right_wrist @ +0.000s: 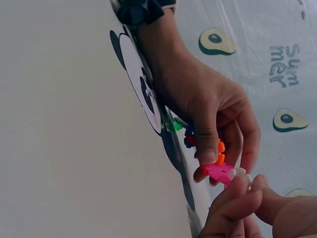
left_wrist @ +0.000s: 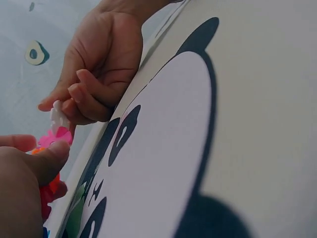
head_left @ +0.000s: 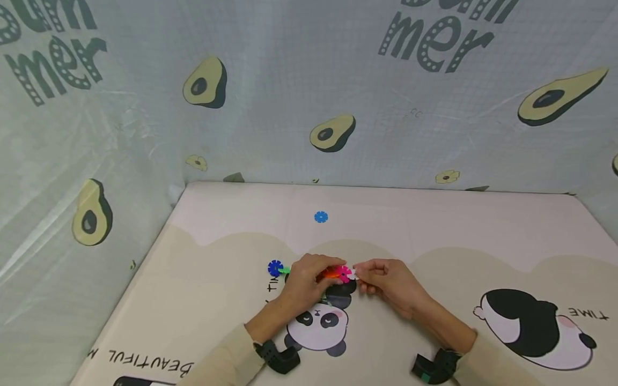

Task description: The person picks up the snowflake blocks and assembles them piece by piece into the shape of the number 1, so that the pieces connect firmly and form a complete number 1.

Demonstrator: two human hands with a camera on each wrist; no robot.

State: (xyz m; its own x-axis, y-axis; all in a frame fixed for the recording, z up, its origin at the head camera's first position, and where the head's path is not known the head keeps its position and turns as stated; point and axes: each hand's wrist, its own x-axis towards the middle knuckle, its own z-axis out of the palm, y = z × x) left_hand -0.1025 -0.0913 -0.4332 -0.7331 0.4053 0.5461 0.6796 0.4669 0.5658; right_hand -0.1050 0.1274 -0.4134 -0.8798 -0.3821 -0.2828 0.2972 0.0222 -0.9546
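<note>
A chain of interlocking plastic snowflake discs lies across the middle of the table in the head view. My left hand (head_left: 307,279) grips the chain near its right end, thumb and fingers around an orange disc (right_wrist: 221,151) and a bright pink disc (head_left: 344,274). With thumb and fingertips, my right hand (head_left: 393,283) pinches a white disc (left_wrist: 59,117) at the edge of the pink one; whether their slots are fully joined cannot be seen. Left of my left hand stick out a dark blue disc (head_left: 275,268) and a green disc (head_left: 285,271). My left fingers hide the chain's middle.
A single light blue disc (head_left: 321,216) lies farther back on the table. The tabletop cover (head_left: 217,300) carries printed pandas and lettering. Behind and to the left hangs a curtain (head_left: 270,80) printed with avocados.
</note>
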